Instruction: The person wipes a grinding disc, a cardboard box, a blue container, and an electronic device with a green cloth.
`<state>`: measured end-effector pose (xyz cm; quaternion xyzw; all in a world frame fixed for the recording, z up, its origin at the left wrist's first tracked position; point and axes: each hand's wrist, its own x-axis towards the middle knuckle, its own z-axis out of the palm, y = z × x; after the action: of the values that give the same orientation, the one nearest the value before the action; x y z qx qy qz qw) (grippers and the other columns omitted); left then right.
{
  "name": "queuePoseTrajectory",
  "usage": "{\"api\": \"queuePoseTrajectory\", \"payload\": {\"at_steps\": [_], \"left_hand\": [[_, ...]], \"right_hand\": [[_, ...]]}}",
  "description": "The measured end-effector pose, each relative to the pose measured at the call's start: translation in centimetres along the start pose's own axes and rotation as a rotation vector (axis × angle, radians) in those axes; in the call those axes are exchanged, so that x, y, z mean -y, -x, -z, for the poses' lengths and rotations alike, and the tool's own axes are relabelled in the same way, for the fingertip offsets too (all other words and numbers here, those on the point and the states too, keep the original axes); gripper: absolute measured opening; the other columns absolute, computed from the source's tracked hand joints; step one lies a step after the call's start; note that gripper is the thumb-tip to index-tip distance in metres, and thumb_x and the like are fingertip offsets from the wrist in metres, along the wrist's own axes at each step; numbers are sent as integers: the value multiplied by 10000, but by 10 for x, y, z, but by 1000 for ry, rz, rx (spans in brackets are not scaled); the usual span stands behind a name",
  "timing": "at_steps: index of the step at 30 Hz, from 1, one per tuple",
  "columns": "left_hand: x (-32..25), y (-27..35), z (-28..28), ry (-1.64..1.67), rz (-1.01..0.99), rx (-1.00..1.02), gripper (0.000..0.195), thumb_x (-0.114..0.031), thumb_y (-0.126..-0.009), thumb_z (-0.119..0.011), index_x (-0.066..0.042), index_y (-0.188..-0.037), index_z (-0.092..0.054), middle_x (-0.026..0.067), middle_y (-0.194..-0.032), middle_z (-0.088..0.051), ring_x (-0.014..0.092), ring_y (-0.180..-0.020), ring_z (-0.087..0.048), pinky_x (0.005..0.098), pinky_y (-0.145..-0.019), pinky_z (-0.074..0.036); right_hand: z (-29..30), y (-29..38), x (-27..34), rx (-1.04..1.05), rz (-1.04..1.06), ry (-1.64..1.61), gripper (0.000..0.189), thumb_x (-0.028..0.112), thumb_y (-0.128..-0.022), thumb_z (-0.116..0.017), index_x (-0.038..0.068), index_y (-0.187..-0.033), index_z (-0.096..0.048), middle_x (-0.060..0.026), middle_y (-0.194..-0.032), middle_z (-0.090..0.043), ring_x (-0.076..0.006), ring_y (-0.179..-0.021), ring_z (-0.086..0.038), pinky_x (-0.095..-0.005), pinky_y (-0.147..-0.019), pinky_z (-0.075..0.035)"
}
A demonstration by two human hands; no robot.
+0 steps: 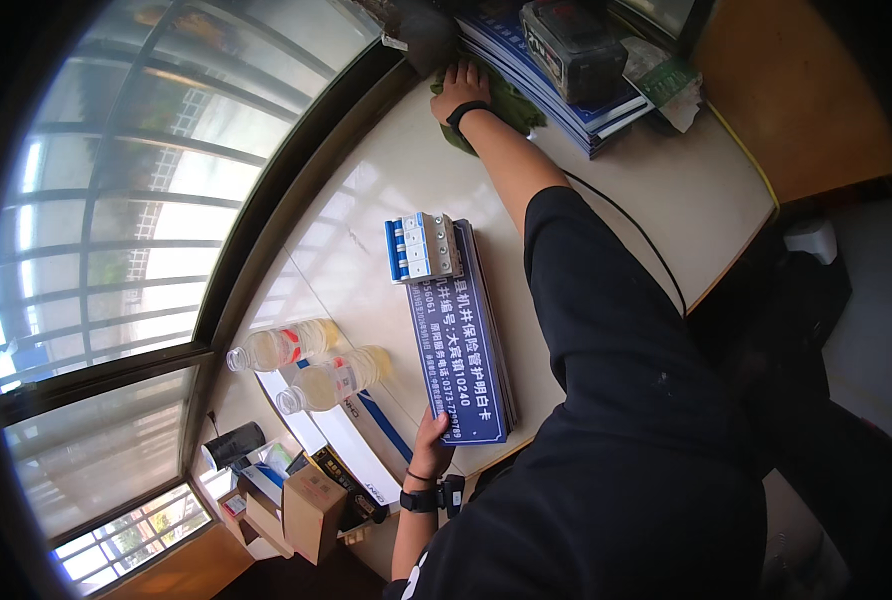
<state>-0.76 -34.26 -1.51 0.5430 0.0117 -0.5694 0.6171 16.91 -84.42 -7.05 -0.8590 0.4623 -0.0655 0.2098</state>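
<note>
My right hand [462,94] lies palm down with its fingers over a bunched dark green cloth [517,105] on the pale tabletop, beside the window frame. My left hand [432,442] grips the near lower corner of a stack of blue printed plates [465,352], thumb on top and fingers hidden beneath. On the far end of that stack rests a white circuit breaker block [423,247] with blue toggles. Two clear plastic bottles with yellowish contents, one [288,345] nearer the window and one [337,379] nearer the plates, lie on or over long white boxes.
Another pile of blue plates [551,82] bears a dark, transparent-sided box [573,49] and a torn packet [663,86]. A black cable [633,225] crosses the tabletop [686,195]. Open cardboard boxes [315,502] and a black cylinder [234,445] stand at lower left. Barred windows run alongside.
</note>
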Motion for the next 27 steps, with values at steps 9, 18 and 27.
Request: {"api": "queuePoseTrajectory", "payload": {"at_steps": [9, 18, 27], "left_hand": [[-2, -6, 1, 22, -25, 79, 533, -353, -903, -570, -9, -1297, -466, 93, -1222, -583, 217, -1125, -557, 362, -1004, -399], [5, -15, 14, 41, -4, 161, 523, -372, -948, -506, -28, -1335, -434, 101, -1278, -551, 239, -1192, -517, 415, -1051, -355], [10, -17, 17, 26, -22, 173, 520, -381, -958, -499, -34, -1339, -430, 93, -1293, -537, 230, -1211, -495, 416, -1071, -329]], "right_hand": [[23, 146, -88, -14, 233, -45, 678, 326, -867, -451, 37, -1456, -279, -158, -1551, -174, -311, -1444, -105, -448, -1173, -65], [72, 325, -221, -116, 17, 90, 665, 334, -894, -501, 90, -1470, -273, -145, -1548, -193, -333, -1435, -130, -507, -1154, -105], [90, 314, -247, -106, -332, 82, 654, 371, -902, -418, 161, -1495, -238, -101, -1575, -131, -331, -1447, -75, -525, -1155, -58]]}}
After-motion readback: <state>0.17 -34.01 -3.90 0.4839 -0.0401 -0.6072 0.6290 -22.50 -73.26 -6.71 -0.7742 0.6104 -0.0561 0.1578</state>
